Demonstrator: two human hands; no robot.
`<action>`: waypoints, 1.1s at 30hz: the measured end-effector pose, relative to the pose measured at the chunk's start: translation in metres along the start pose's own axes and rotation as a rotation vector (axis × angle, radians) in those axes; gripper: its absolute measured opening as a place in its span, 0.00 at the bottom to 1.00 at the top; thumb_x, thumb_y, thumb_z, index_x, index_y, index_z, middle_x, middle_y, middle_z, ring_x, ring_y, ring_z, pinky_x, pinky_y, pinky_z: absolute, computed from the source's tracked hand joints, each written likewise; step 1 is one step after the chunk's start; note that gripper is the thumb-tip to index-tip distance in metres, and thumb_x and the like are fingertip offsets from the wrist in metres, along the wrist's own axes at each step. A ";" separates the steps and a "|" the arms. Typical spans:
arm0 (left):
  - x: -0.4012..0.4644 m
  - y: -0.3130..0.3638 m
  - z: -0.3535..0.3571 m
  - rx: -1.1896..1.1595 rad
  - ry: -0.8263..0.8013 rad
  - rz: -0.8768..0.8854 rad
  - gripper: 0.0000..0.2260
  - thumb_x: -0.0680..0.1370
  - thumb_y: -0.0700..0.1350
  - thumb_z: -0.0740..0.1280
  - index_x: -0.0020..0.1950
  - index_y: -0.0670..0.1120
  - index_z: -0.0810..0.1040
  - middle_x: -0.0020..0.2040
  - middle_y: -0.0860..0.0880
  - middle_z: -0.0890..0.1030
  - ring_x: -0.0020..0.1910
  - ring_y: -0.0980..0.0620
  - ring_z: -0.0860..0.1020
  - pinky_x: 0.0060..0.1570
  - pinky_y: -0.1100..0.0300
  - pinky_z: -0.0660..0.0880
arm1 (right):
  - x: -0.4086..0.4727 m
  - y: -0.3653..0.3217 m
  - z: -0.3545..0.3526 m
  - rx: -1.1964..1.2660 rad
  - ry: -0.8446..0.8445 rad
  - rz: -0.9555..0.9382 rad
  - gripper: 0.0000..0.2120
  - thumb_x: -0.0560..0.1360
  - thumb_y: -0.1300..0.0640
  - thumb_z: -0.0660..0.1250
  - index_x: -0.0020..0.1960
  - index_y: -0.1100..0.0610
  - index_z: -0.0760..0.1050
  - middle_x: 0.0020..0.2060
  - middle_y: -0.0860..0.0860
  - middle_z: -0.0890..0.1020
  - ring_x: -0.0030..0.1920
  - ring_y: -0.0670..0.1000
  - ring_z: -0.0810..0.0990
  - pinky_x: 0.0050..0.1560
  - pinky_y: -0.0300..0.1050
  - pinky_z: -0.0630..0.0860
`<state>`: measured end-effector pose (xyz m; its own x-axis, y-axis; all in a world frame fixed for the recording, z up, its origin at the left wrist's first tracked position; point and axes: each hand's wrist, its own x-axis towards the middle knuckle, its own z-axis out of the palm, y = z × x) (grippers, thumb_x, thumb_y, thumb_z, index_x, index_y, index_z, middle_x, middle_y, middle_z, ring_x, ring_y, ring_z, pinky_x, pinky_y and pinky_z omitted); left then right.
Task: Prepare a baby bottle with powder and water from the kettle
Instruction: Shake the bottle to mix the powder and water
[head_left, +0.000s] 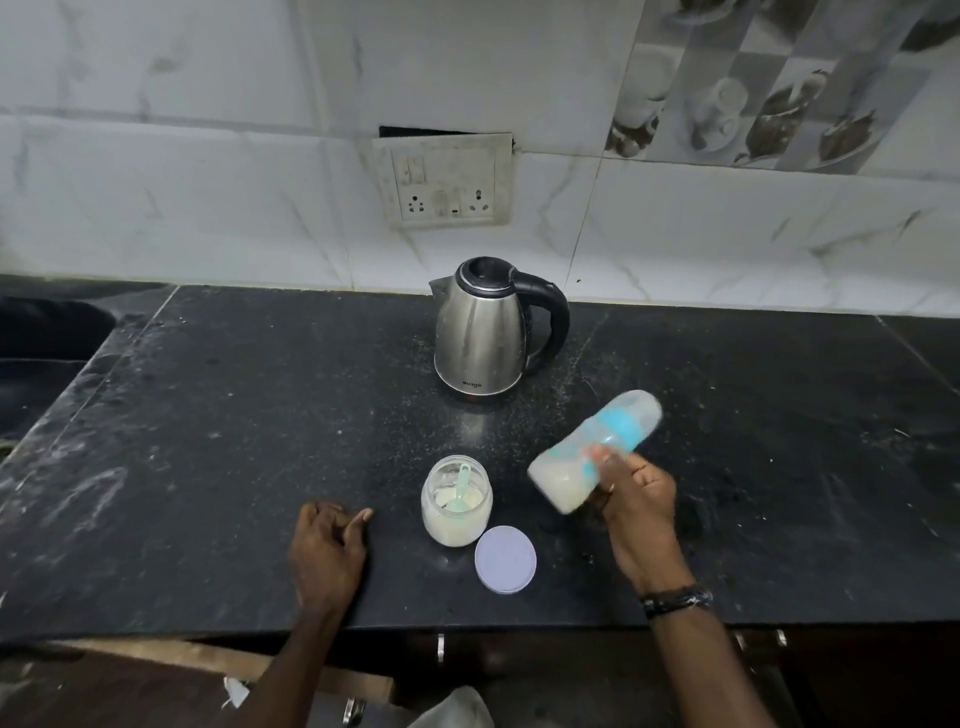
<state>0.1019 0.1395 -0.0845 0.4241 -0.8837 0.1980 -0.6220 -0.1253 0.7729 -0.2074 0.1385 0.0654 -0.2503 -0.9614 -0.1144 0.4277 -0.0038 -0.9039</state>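
Note:
My right hand (631, 493) grips a baby bottle (597, 447) above the counter. The bottle is tilted, cap end up to the right, and looks motion-blurred; it has a blue collar, a clear cap and milky liquid in its lower end. An open jar of pale powder (456, 501) stands to the left of it with a light green scoop (460, 491) inside. The jar's lilac lid (505, 558) lies flat beside it. A steel kettle (483, 338) with a black handle stands behind, lid down. My left hand (327, 545) rests on the counter, fingers loosely curled, holding nothing.
The black stone counter (234, 415) is dusted with powder. A sink (47, 338) lies at the far left. A wall socket panel (444, 179) sits above the kettle on the tiled wall. Drawer handles (440, 647) show below the counter's front edge.

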 end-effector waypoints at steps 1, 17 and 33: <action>-0.001 0.002 0.000 -0.005 -0.010 -0.015 0.14 0.74 0.39 0.77 0.33 0.43 0.75 0.39 0.46 0.75 0.36 0.49 0.73 0.39 0.56 0.68 | 0.003 -0.002 -0.001 0.091 0.066 0.016 0.26 0.59 0.45 0.78 0.50 0.58 0.80 0.43 0.52 0.86 0.41 0.48 0.84 0.38 0.41 0.81; -0.001 0.010 -0.003 -0.019 -0.028 -0.086 0.25 0.75 0.48 0.77 0.25 0.42 0.69 0.30 0.48 0.76 0.31 0.51 0.76 0.37 0.55 0.71 | -0.009 0.017 -0.010 0.062 -0.010 0.168 0.23 0.58 0.52 0.81 0.48 0.60 0.81 0.39 0.53 0.86 0.36 0.48 0.83 0.33 0.39 0.80; -0.004 0.013 -0.005 -0.058 -0.003 -0.166 0.22 0.75 0.52 0.76 0.28 0.43 0.72 0.30 0.48 0.77 0.31 0.48 0.77 0.37 0.52 0.76 | 0.005 -0.014 -0.024 -0.156 -0.084 0.178 0.30 0.56 0.48 0.82 0.51 0.65 0.80 0.42 0.58 0.86 0.37 0.52 0.84 0.34 0.41 0.81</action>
<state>0.0956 0.1434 -0.0725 0.5161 -0.8542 0.0629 -0.5041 -0.2436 0.8286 -0.2356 0.1402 0.0673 -0.1074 -0.9626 -0.2489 0.3179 0.2039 -0.9259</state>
